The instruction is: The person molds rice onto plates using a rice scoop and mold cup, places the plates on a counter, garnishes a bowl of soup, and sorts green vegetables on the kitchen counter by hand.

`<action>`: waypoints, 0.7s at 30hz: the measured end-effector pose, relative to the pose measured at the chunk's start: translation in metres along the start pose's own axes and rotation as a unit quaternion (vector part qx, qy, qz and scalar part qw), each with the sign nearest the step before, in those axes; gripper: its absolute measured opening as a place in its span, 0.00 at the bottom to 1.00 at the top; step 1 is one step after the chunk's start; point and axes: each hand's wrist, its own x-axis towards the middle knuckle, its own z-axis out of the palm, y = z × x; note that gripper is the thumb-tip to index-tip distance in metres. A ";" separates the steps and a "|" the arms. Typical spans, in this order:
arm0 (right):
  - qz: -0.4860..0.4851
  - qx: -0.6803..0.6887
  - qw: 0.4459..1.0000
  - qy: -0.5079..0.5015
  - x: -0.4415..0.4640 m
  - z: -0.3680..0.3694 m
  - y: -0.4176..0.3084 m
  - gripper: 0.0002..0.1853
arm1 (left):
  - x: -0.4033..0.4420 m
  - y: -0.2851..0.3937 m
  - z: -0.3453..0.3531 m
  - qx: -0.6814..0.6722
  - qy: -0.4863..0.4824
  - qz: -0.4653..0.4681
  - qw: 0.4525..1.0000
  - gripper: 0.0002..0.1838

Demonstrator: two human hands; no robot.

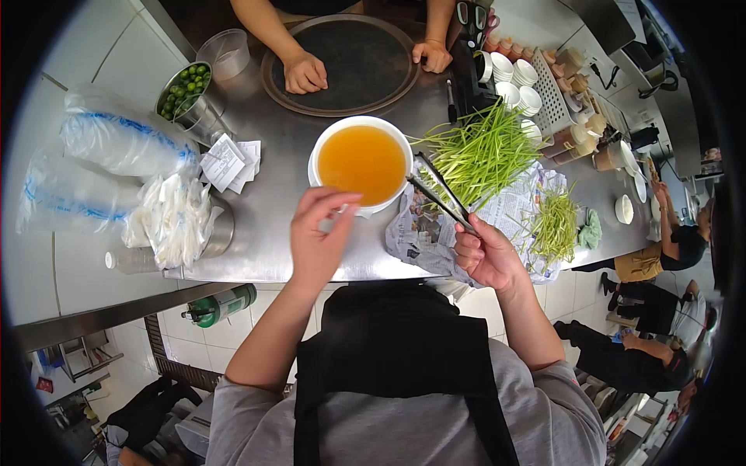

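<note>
Beside your right grip [488,255], light glints along the shiny metal worktop [260,252]. Well to its left, you have a white tiled wall [105,39]. Lower left of it, pale floor tiles [128,349] surround a dark slatted strip [158,346], near a green tank [221,307].

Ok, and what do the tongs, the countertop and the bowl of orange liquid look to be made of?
Tongs: metal, probably steel, from the slim arms with a metallic glint.
Countertop: probably stainless steel, brushed or worn; grey with soft, streaky reflections.
Bowl: smooth white, thick-rimmed; ceramic or hard plastic, the look leaves it open.
</note>
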 end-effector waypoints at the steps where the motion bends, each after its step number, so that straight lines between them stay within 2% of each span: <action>1: 0.003 0.001 1.000 -0.010 -0.002 0.000 0.000 0.16 | 0.005 0.016 0.009 0.001 0.000 0.001 1.000 0.09; 3: 0.007 -0.003 1.000 -0.018 -0.007 -0.001 0.001 0.16 | 0.014 0.037 0.023 -0.067 -0.032 0.020 0.997 0.09; 6: 0.021 -0.013 0.999 -0.022 -0.013 -0.002 0.001 0.16 | 0.016 0.031 0.031 -0.109 -0.077 0.011 0.991 0.08; 7: 0.032 -0.019 0.999 -0.018 -0.013 -0.002 0.001 0.16 | 0.014 0.031 0.032 -0.110 -0.077 0.010 0.991 0.08; 9: 0.026 -0.037 0.999 -0.014 -0.014 -0.004 0.002 0.16 | 0.011 0.028 0.029 -0.195 -0.034 -0.018 0.980 0.05; 10: -0.017 -0.073 0.997 0.009 -0.012 -0.006 0.002 0.15 | 0.010 0.023 0.024 -0.193 -0.032 -0.020 0.980 0.05; 11: -0.059 -0.110 0.992 0.032 -0.010 -0.008 0.003 0.14 | 0.009 0.013 0.016 -0.199 0.006 -0.087 0.976 0.05; 12: -0.055 -0.110 0.992 0.032 -0.006 -0.011 0.004 0.14 | 0.006 0.001 0.008 -0.203 0.045 -0.154 0.966 0.06; 13: -0.159 -0.217 0.959 0.093 -0.001 -0.014 0.005 0.13 | 0.001 -0.021 0.001 -0.201 0.048 -0.158 0.966 0.06; 14: -0.260 -0.318 0.899 0.149 0.005 -0.017 0.006 0.11 | -0.005 -0.050 -0.005 -0.107 0.076 -0.150 0.980 0.06; 15: -0.256 -0.319 0.901 0.147 0.012 -0.018 0.009 0.11 | -0.011 -0.074 -0.009 -0.010 0.103 -0.140 0.985 0.05; 16: -0.307 -0.404 0.845 0.169 0.019 -0.017 0.013 0.10 | -0.018 -0.086 -0.011 0.054 0.085 -0.093 0.991 0.05; 17: -0.354 -0.484 0.778 0.187 0.026 -0.015 0.016 0.08 | -0.024 -0.098 -0.011 0.057 0.088 -0.096 0.990 0.05; 18: -0.358 -0.520 0.752 0.192 0.031 -0.012 0.018 0.08 | -0.027 -0.102 -0.010 0.121 0.057 -0.028 0.991 0.05; 19: -0.354 -0.520 0.754 0.190 0.038 -0.010 0.019 0.08 | -0.031 -0.106 -0.010 0.184 0.025 0.039 0.982 0.06; 20: -0.369 -0.550 0.725 0.192 0.045 -0.008 0.020 0.09 | -0.035 -0.110 -0.011 0.210 -0.020 0.036 0.977 0.08; 21: -0.383 -0.578 0.694 0.194 0.052 -0.005 0.020 0.09 | -0.035 -0.109 -0.011 0.211 -0.019 0.032 0.977 0.08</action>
